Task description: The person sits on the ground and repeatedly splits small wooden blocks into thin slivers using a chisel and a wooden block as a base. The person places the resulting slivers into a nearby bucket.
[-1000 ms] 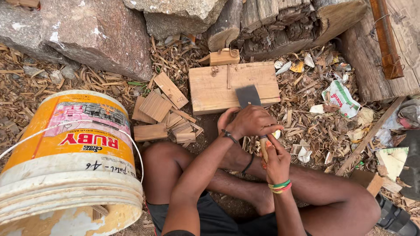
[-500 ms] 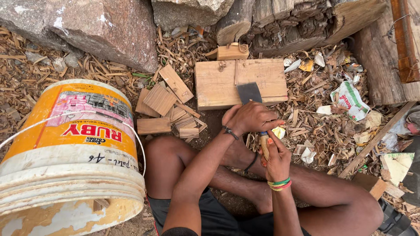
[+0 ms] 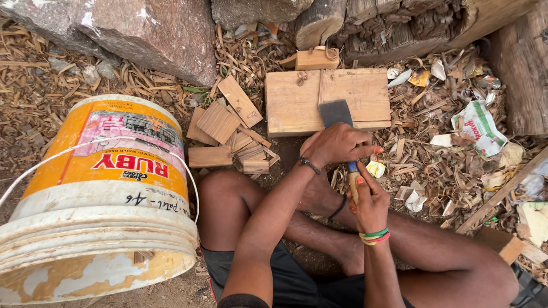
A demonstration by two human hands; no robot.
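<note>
Wood block: pale flat block [image 3: 297, 102] on the ground, just past the hands, up against the logs and rock.
Blade: wide grey metal blade [image 3: 335, 112], lying on the near edge of the wood block, lower part hidden under the left hand.
Handle: pale wooden handle [image 3: 353, 183] with a bit of blue at the top, poking out between the two hands.
Left hand: left hand [image 3: 337, 144], fingers curled tight over the top of the tool, right where blade meets handle; dark band on the wrist.
Right hand: right hand [image 3: 370, 201], closed around the handle from below, thumb up along it; green and red bands on the wrist.
Small wood pieces: heap of thin flat brown pieces [image 3: 228, 134], left of the wood block, some stacked, some leaning.
Small block: little pale block [image 3: 317, 58] with a metal loop, just behind the wood block.
Bucket: big orange and white plastic bucket [image 3: 103, 188], tipped on its side, left of the knee, white wire handle over it.
Ground: wood shavings [image 3: 445, 171] all over, with scraps of paper mixed in on the right.
Legs: bare, crossed under the hands.
</note>
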